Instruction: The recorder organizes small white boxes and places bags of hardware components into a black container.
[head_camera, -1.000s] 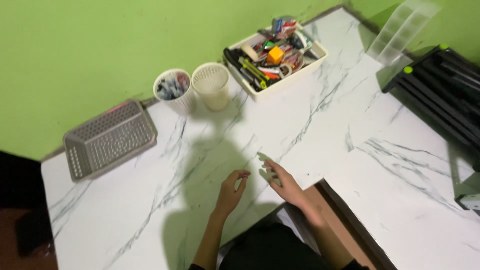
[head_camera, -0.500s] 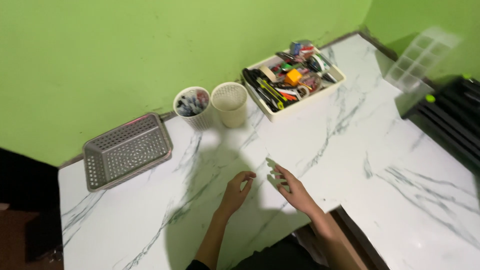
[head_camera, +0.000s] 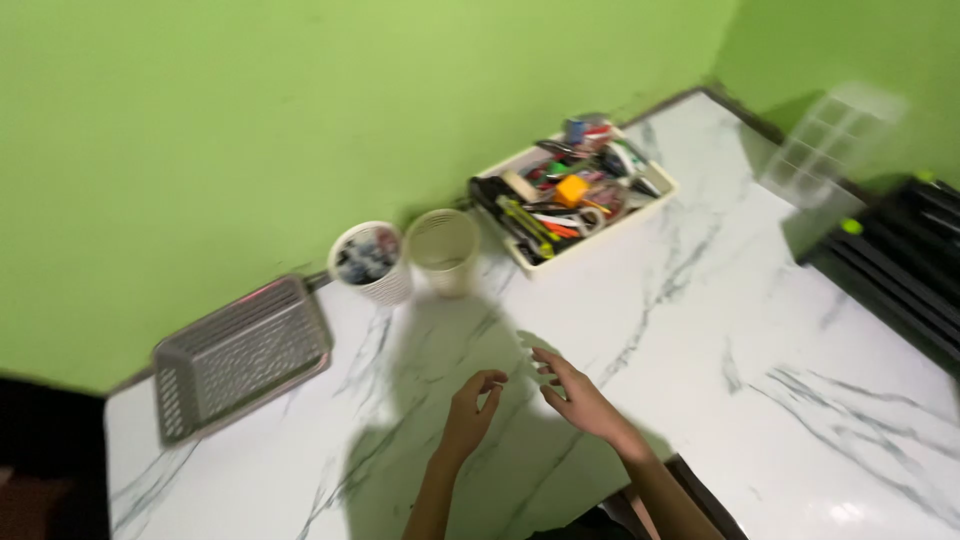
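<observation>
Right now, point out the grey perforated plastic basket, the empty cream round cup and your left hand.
grey perforated plastic basket (head_camera: 240, 355), head view, on its mesh floor.
empty cream round cup (head_camera: 444, 250), head view, on its front wall.
left hand (head_camera: 470, 415), head view, on the back of the hand.

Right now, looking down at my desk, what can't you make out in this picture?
Head view, all softened by motion blur:
- Tray: its jumbled items smear together, so few can be told apart.
- Left cup: dark contents, too blurred to identify.
- Clear organiser: faint and streaked, compartments unclear.
- Black rack: cut off by the right edge.
- Left hand and right hand: whether the fingers touch the tabletop is unclear.
</observation>
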